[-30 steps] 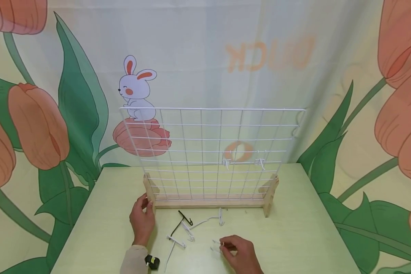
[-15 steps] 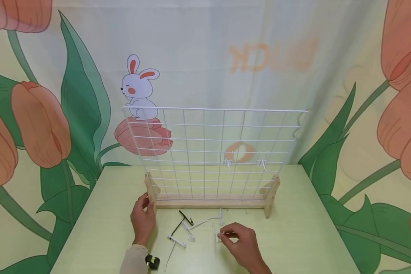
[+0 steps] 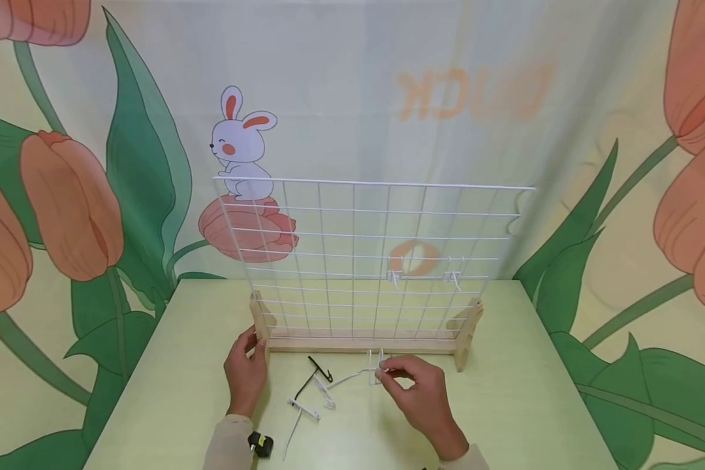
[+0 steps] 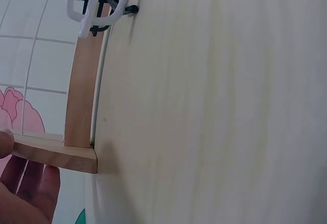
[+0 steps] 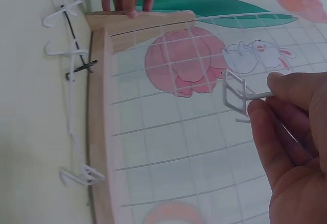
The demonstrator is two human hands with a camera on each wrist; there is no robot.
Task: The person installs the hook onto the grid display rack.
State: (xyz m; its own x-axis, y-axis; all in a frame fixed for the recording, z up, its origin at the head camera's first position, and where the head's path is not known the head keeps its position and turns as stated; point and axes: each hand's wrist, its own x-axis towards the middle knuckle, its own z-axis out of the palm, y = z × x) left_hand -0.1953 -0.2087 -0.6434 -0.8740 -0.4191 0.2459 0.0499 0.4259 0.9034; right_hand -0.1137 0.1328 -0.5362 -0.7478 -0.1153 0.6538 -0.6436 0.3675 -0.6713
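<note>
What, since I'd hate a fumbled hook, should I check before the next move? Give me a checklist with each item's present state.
1. Left hand steadies the wooden stand: ok, it grips the left end piece.
2. Right hand has the white wire hook secured: ok, held in a pinch.
3. White wire grid panel standing up in the stand: ok.
4. Held hook hung on the grid: not ok, it is in the hand, not yet hung.
5. Loose hooks spread apart: not ok, the black hook overlaps white ones in the right wrist view.
6. Held hook's fit on the wires: cannot tell.
</note>
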